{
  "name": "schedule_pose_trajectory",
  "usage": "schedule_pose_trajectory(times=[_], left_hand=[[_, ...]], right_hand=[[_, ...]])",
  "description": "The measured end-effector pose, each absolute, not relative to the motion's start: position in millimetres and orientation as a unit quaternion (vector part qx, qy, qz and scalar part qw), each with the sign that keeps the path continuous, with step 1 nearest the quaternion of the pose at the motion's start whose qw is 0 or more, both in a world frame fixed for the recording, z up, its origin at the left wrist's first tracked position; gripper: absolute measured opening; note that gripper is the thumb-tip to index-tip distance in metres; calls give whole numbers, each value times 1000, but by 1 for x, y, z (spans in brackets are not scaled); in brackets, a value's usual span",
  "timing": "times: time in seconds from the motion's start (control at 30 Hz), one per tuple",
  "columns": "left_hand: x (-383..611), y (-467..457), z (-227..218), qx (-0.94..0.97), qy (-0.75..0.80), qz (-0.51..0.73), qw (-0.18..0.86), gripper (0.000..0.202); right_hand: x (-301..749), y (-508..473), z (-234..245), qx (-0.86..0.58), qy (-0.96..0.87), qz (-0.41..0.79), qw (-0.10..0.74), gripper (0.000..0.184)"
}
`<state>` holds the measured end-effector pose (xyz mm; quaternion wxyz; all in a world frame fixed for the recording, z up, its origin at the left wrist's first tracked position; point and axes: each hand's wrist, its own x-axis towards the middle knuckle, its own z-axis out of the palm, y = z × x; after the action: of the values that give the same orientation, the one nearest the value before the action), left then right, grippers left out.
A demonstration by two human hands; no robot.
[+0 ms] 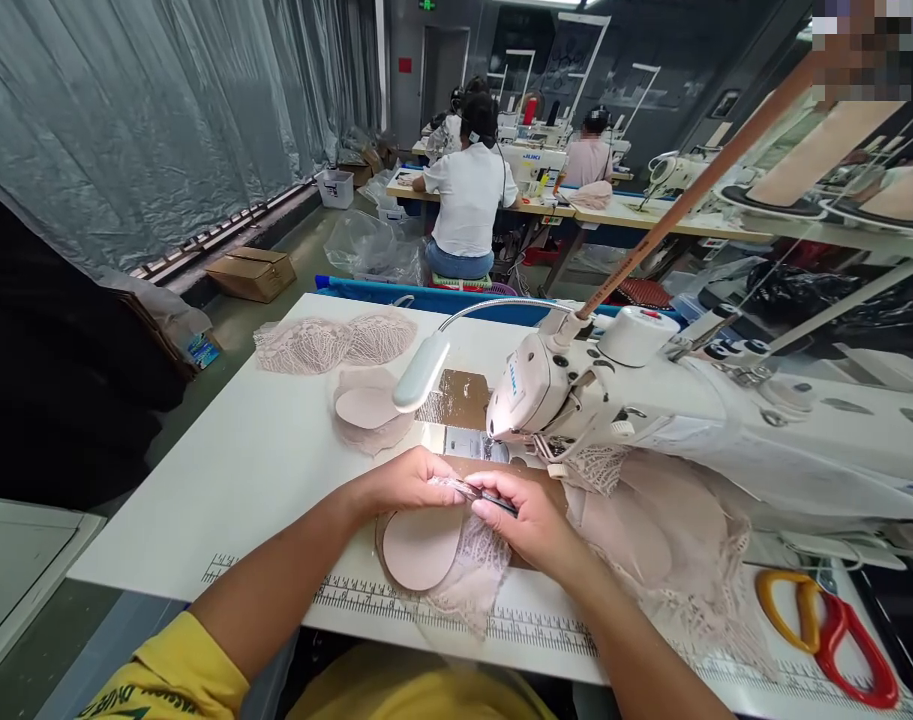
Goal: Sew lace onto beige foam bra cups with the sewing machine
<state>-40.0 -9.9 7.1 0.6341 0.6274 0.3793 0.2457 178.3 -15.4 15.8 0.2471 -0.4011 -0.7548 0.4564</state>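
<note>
My left hand (418,482) is closed, its thumb and fingers pinching the upper edge of a pale pink lace bra piece (486,560). A smooth beige foam cup (422,548) belongs to this piece and hangs below the fingers, over the table's front edge strip. In my right hand (527,515) is a pair of small dark-handled thread snips (495,497). Their metal tip meets the fabric edge at the left fingertips. Just beyond both hands stands a white sewing machine (538,390), its needle area lit; the fingers partly cover the exact spot at the tip.
More lace pieces (336,343) and another cup (366,408) lie at the back left. A heap of lace cups (651,520) rests right of the machine. Scissors with red and orange handles (838,640) lie front right. A lamp (424,370) arches above the table (276,450). Co-workers sit ahead.
</note>
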Motion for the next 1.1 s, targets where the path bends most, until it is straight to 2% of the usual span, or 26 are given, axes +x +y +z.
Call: schedule_pose_trajectory(times=[0.3,0.57,0.73,0.93,1.03,1.1], left_hand=[[-38,-8,5,621,358,216,663,45],[-40,-8,3,606,383,217,663,31],[-37,-7,1,609,406,228,641,33],[-33,-8,0,632,392,233,627,29],[-35,-8,1,642,384,221,626,28],[-40,-5,3,647,398,203,617,26]], right_hand=[[172,-14,11,-390,-739,482,263,21],[183,-8,2,-381,-726,508,263,22],[180,-11,2,-382,-731,504,254,21],[171,-13,-8,-407,-658,555,305,25],[168,-14,-11,-401,-640,592,282,32],[169,-13,-10,-418,-641,585,270,26]])
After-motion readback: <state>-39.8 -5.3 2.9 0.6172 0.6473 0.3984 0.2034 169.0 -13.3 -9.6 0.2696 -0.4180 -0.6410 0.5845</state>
